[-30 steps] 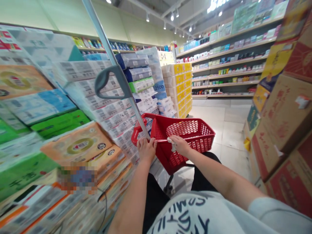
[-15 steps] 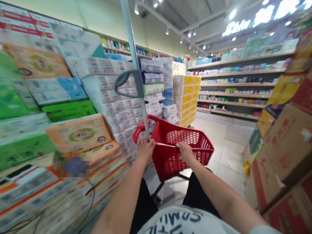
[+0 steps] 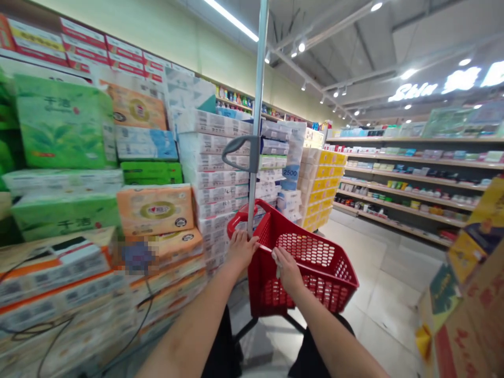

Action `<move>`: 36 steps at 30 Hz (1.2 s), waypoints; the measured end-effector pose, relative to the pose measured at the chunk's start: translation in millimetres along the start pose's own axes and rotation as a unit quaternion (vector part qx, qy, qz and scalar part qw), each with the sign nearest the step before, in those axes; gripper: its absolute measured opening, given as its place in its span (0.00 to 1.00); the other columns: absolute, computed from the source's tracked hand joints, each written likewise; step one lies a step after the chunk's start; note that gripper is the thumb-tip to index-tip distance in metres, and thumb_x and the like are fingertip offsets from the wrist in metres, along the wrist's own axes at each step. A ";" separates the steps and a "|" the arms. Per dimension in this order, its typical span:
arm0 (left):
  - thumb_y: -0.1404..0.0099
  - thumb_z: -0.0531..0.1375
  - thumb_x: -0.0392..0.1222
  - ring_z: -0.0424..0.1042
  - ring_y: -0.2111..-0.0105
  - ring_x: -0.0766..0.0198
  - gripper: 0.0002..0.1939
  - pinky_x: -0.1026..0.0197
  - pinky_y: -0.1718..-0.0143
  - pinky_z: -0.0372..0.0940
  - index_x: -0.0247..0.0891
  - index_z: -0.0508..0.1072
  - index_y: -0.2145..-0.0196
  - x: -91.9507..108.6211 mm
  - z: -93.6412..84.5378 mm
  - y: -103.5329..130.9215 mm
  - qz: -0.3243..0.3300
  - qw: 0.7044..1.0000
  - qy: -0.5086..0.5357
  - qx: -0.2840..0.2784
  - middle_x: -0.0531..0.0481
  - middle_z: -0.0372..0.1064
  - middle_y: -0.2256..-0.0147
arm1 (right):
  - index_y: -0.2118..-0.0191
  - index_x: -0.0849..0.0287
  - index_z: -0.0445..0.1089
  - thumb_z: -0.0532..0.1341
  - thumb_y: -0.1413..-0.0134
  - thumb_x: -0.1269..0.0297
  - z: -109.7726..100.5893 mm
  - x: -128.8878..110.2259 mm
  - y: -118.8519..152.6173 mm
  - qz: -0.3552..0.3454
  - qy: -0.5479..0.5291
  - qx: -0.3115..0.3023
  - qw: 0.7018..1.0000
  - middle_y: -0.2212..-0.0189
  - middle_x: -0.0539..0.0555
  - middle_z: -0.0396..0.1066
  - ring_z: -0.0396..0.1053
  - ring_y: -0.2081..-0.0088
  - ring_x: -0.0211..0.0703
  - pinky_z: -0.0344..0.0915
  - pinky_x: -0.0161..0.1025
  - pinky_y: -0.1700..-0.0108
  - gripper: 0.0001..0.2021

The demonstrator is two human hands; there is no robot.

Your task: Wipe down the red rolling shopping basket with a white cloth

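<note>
A red shopping cart [image 3: 268, 278] with perforated basket sides stands in front of me. My left hand [image 3: 241, 249] is closed on the cart's near rim, beside the foot of an upright metal pole [image 3: 258, 79]. The pole carries a grey loop handle [image 3: 252, 152] and rises beside the cart's red handle [image 3: 233, 223]. My right hand [image 3: 287, 268] is closed around a small crumpled white cloth or tissue, against the basket's near side, just right of my left hand.
Tissue packs [image 3: 155, 207] are stacked on the left, with a loose black cable [image 3: 147, 304] hanging over them. White and yellow packs [image 3: 321, 184] stand beyond the cart. Shelves [image 3: 405, 184] line the back right; cardboard boxes [image 3: 472, 310] stand at the right edge.
The view has turned left, so the shelves and stacks appear further right. My right hand has moved left along the cart rim, closer to my left hand, and the white cloth shows more.
</note>
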State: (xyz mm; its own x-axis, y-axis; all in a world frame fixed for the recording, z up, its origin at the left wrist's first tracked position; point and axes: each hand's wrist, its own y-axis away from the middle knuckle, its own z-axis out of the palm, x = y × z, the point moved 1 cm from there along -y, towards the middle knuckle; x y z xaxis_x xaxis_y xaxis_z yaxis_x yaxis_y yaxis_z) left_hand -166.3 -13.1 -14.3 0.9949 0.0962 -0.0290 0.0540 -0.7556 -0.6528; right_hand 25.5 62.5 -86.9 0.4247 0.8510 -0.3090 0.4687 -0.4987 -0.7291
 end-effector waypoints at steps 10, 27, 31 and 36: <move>0.31 0.53 0.50 0.59 0.45 0.53 0.13 0.46 0.38 0.44 0.48 0.74 0.56 0.3 1.0 -6.6 -0.009 1.000 -0.004 -0.028 0.45 0.65 0.54 | 0.53 0.58 0.71 0.52 0.45 0.77 -30.1 21.4 1.3 0.117 0.096 -0.077 0.985 0.58 0.57 0.73 0.71 0.58 0.44 0.65 0.38 0.56 0.17; 0.29 0.48 0.50 0.36 0.33 0.48 0.17 0.42 0.35 0.37 0.46 0.72 0.51 -19.3 40.8 -51.0 -0.071 0.992 0.022 -0.104 0.44 0.57 0.39 | 0.47 0.57 0.68 0.49 0.42 0.74 -41.8 59.0 16.1 0.163 0.098 -0.114 0.975 0.54 0.57 0.71 0.67 0.53 0.44 0.60 0.38 0.50 0.20; 0.29 0.47 0.49 0.33 0.32 0.48 0.18 0.44 0.35 0.41 0.45 0.71 0.49 -16.6 44.6 -48.8 -0.091 0.992 0.030 -0.084 0.43 0.54 0.37 | 0.49 0.57 0.69 0.49 0.39 0.71 -51.6 77.6 38.5 0.206 0.150 -0.052 0.966 0.58 0.57 0.72 0.68 0.55 0.44 0.60 0.40 0.51 0.17; 0.28 0.47 0.48 0.32 0.32 0.48 0.18 0.42 0.35 0.42 0.43 0.71 0.49 -9.1 43.1 -46.4 -0.101 0.990 0.039 -0.089 0.43 0.52 0.37 | 0.46 0.60 0.68 0.49 0.42 0.76 -15.7 58.9 28.8 0.142 0.116 0.013 0.983 0.49 0.60 0.69 0.64 0.47 0.47 0.59 0.47 0.44 0.21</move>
State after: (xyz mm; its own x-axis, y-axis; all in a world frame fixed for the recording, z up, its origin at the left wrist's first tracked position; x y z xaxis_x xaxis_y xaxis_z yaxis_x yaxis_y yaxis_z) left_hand -181.5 49.0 -16.3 0.9654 0.2115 0.1526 0.2599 -0.8289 -0.4953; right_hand 76.1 95.6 -116.4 0.7016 0.6164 -0.3576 0.2868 -0.7037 -0.6501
